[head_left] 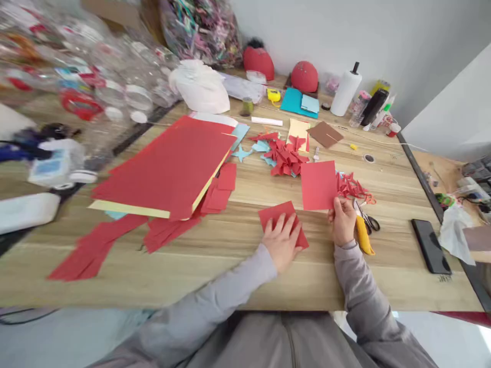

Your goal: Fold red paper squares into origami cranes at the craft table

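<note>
Wooden table [245, 266]: left hand [282, 240] presses red square [274, 214]; right hand [342, 222] lifts red sheet [318, 185].

Red paper square [318, 185], red folded sheet [276, 214], yellow-handled scissors [363, 232], black phone [430, 246] (wood-grain table [238, 276], light tan), grey sleeves [230, 301].

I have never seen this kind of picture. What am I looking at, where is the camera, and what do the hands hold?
No machine here: a person works with two bare hands. The one camera sits on their head, looking forward and down. The left hand presses flat on a red paper sheet lying on the wooden table. The right hand holds up a red paper square by its lower corner. Nearby lie scissors, a phone, a pile of folded red shapes and a big stack of red paper.
</note>
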### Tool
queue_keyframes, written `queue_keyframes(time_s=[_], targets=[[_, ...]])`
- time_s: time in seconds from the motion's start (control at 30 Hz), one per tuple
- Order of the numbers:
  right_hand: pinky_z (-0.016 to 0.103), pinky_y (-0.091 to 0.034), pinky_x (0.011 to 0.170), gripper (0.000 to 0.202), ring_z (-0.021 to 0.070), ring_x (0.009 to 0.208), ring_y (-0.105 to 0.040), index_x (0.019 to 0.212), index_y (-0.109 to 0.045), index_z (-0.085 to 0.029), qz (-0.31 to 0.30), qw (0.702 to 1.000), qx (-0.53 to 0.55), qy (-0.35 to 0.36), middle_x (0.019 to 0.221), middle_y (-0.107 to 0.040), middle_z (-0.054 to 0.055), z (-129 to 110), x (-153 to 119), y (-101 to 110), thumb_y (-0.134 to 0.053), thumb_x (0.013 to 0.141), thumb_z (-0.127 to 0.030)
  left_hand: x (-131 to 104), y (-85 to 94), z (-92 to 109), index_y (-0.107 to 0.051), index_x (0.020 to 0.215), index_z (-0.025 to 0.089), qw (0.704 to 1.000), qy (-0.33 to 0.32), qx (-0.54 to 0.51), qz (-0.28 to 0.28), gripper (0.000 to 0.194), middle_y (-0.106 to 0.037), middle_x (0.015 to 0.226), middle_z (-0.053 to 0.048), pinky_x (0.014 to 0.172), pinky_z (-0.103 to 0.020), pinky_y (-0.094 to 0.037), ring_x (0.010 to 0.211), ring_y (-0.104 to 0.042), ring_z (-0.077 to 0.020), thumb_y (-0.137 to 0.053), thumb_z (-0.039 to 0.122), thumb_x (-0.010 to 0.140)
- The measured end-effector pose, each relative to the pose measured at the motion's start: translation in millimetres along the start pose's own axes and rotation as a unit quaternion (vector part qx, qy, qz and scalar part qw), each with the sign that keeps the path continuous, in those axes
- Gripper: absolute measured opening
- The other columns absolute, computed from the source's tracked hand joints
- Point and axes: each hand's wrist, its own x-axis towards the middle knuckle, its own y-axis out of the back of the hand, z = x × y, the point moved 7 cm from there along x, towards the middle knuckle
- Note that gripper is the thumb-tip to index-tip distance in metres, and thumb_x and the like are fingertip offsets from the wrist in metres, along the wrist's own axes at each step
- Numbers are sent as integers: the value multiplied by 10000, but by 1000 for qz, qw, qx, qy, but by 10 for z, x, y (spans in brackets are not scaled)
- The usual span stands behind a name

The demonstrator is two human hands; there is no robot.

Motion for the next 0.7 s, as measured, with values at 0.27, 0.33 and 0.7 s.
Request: queue_keyframes(time_s=[0.27, 0.33, 0.7], targets=[[171, -331, 356, 298, 47, 370, -448, 793, -553, -181, -32, 999, 18, 7, 522, -547, -81, -84, -19, -18, -711, 687, -410, -12, 71, -1013, -409, 1397, 259, 998, -39, 17, -47, 496, -308, 1512, -67, 1095, -532, -266, 1388, -286, -293, -409, 306, 903], [175, -334, 351, 288, 50, 367, -448, 791, -574, -169, -59, 998, 5, -2, 518, -563, -69, -98, -54, -72, -716, 688, -399, 23, 225, -1216, -478, 1349, 203, 999, 3, 30, -40, 485, -390, 1466, -114, 1070, -513, -313, 1343, -368, -309, -413, 211, 869], [179, -338, 339, 337, 59, 343, -449, 759, -550, -179, -86, 996, -32, -14, 486, -599, -52, -107, -137, -178, -720, 685, -461, 378, 499, -633, -395, 1400, 237, 935, -49, -245, 250, 609, -647, 1172, -66, 862, -311, -523, 978, -643, -165, -384, 55, 818]])
